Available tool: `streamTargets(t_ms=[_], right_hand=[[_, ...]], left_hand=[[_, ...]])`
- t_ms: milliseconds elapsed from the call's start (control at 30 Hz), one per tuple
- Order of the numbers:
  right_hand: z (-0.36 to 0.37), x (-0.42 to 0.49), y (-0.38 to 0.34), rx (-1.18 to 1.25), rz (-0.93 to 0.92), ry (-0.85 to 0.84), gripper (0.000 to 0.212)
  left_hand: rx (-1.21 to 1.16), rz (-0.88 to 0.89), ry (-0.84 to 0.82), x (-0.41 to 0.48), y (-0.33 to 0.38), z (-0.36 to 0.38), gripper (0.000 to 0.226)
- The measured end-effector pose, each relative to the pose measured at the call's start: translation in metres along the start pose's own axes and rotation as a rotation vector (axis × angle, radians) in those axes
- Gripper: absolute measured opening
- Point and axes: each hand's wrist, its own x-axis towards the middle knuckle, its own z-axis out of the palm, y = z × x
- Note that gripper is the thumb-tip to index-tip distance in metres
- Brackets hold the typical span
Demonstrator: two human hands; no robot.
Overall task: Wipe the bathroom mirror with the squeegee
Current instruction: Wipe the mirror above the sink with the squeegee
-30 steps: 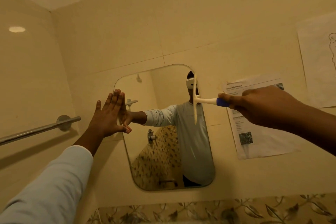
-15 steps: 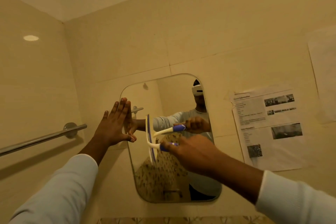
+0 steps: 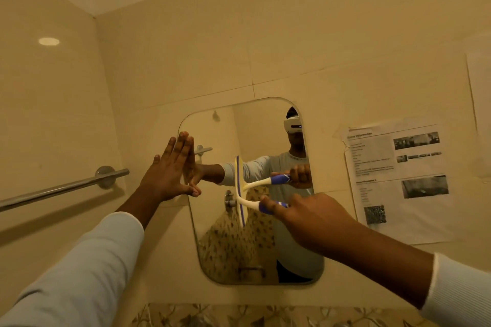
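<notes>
support: beige tiled wall [image 3: 292, 48] | centre: rounded frameless mirror [image 3: 255, 127] fixed flat against it | left: metal towel rail [image 3: 61, 190] on a round mount, apart from the mirror | right: printed sheet [image 3: 398, 180] with photos, stuck up near the mirror; paler sheet [image 3: 481, 93] at the frame edge | below: leaf-patterned tile band [image 3: 239, 316]

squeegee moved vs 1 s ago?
Yes. The squeegee went left: from the mirror right edge to left of its centre, with the right hand gripping its handle.
</notes>
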Motion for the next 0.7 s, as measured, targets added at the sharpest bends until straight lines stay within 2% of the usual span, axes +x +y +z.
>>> streamTargets(t_ms=[167, 600, 700], right_hand=[[0.001, -0.040, 0.035, -0.060, 0.004, 0.026, 0.077], [-0.014, -0.102, 0.082, -0.200, 0.112, -0.163, 0.087], [-0.023, -0.115, 0.088, -0.176, 0.121, -0.053, 0.101]], left_hand=[[-0.010, -0.005, 0.008, 0.001, 0.001, 0.001, 0.164], [-0.014, 0.004, 0.015, 0.002, -0.003, 0.003, 0.164], [-0.003, -0.002, -0.004, 0.001, 0.000, 0.000, 0.164]])
